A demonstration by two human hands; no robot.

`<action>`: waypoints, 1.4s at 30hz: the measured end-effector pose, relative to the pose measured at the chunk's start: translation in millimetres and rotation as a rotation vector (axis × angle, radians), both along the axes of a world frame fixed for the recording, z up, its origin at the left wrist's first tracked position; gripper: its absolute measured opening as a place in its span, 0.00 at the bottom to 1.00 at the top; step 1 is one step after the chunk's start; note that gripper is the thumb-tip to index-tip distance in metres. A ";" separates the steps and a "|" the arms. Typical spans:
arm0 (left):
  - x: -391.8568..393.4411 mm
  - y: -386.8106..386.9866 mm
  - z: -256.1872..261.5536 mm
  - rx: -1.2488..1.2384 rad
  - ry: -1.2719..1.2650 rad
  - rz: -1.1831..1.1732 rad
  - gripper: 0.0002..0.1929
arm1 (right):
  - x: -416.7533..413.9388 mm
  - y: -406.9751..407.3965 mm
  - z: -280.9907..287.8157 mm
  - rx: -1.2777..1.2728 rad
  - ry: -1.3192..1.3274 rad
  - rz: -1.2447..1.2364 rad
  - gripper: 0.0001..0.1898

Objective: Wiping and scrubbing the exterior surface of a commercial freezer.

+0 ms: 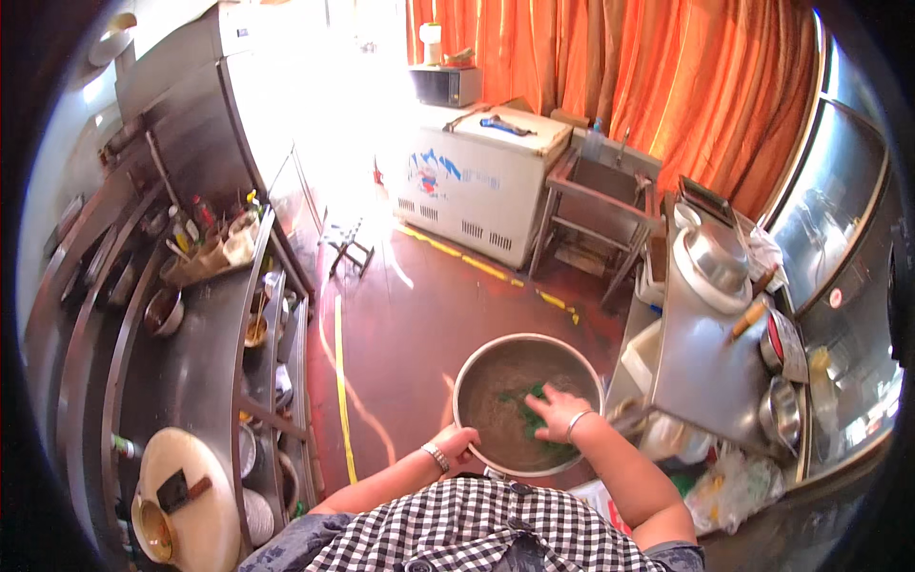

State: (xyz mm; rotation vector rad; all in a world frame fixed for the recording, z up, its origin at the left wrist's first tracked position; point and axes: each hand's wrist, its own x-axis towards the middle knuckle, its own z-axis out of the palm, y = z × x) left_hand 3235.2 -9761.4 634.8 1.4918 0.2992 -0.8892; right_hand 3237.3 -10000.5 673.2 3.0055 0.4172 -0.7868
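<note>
A large round metal bowl (493, 400) is in front of my body and seems to contain water. My left hand (457, 443) grips its rim at the lower left, thumb over the edge. Inside the bowl, my right hand (561, 415) reaches in from the right with its fingers spread. Chopped or leafy greens (535, 425) lie beneath and beside those fingers; whether any are pinched between them is hidden.
To the left, a steel counter (193, 357) carries a round chopping board (207, 472) with a cleaver (175, 490) and a small bowl (156, 533). On the right, a steel table (700, 372) holds a rolling pin (750, 319) and metal bowls. Ahead are a folding stool (348, 243), chest freezer (472, 193) and sink (604, 189).
</note>
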 end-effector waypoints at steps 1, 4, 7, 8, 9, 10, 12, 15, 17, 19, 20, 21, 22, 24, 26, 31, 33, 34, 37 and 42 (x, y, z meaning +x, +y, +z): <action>24.0 -12.7 5.9 0.023 0.135 0.078 0.07 | 28.1 -8.9 -16.6 0.028 0.021 0.091 0.40; 99.0 -35.2 -14.0 -0.058 0.152 0.168 0.06 | 107.3 -24.4 -27.8 -0.054 0.071 0.199 0.35; 174.0 -61.4 -9.8 -0.098 0.145 0.232 0.05 | 191.8 -41.8 -43.6 -0.162 0.098 0.177 0.26; 200.7 -69.9 -6.8 -0.089 0.129 0.269 0.05 | 229.7 -52.3 -61.5 -0.089 0.054 0.162 0.26; 229.1 -72.8 -12.9 -0.086 0.128 0.267 0.05 | 261.3 -53.9 -62.6 -0.016 0.011 0.158 0.26; 258.9 -74.0 -22.1 -0.113 0.110 0.257 0.05 | 290.8 -58.0 -63.3 0.043 -0.071 0.121 0.20; 318.7 -76.0 -27.3 -0.158 0.135 0.226 0.05 | 357.2 -67.1 -56.7 0.010 -0.062 0.068 0.17; 410.9 -86.8 -24.6 -0.046 -0.059 -0.020 0.04 | 442.5 -82.9 -43.2 0.022 -0.103 -0.061 0.18; 470.8 -114.5 -17.4 -0.196 0.159 0.175 0.07 | 489.2 -100.2 -22.7 0.012 -0.045 -0.261 0.25; 529.9 -133.7 -23.0 -0.122 0.093 0.134 0.06 | 530.6 -121.7 2.8 0.045 -0.111 -0.345 0.30; 557.6 -138.3 -26.6 -0.123 0.101 0.087 0.06 | 551.2 -130.5 18.9 0.038 -0.037 -0.365 0.32; 587.6 -150.3 -21.3 -0.128 0.106 0.018 0.06 | 566.7 -155.3 6.9 0.133 -0.146 -0.275 0.35; 613.9 -160.8 -19.8 -0.135 0.096 0.020 0.04 | 586.3 -166.1 -1.3 0.125 -0.160 -0.202 0.37; 663.7 -178.7 -9.3 -0.122 0.127 0.003 0.03 | 621.8 -182.5 -12.0 0.121 -0.177 -0.149 0.39; 710.6 -194.3 -5.6 -0.157 0.144 0.019 0.02 | 660.2 -191.0 -18.7 0.098 -0.047 -0.029 0.39; 810.4 -246.4 -3.8 -0.163 0.005 0.017 0.01 | 799.5 -246.5 -27.1 0.097 -0.158 -0.141 0.16; 849.3 -272.7 0.7 -0.114 -0.024 0.035 0.04 | 856.8 -274.9 -32.8 0.028 -0.179 -0.152 0.15; 871.8 -273.8 1.4 -0.132 -0.003 0.058 0.03 | 880.7 -276.6 -18.1 0.012 -0.189 -0.151 0.16; 937.7 -285.6 23.5 0.104 -0.221 -0.215 0.11 | 941.4 -297.5 23.8 0.040 -0.136 -0.147 0.26; 1052.9 -326.5 45.9 -0.138 -0.040 0.044 0.02 | 1037.3 -322.3 30.6 0.041 -0.147 -0.056 0.45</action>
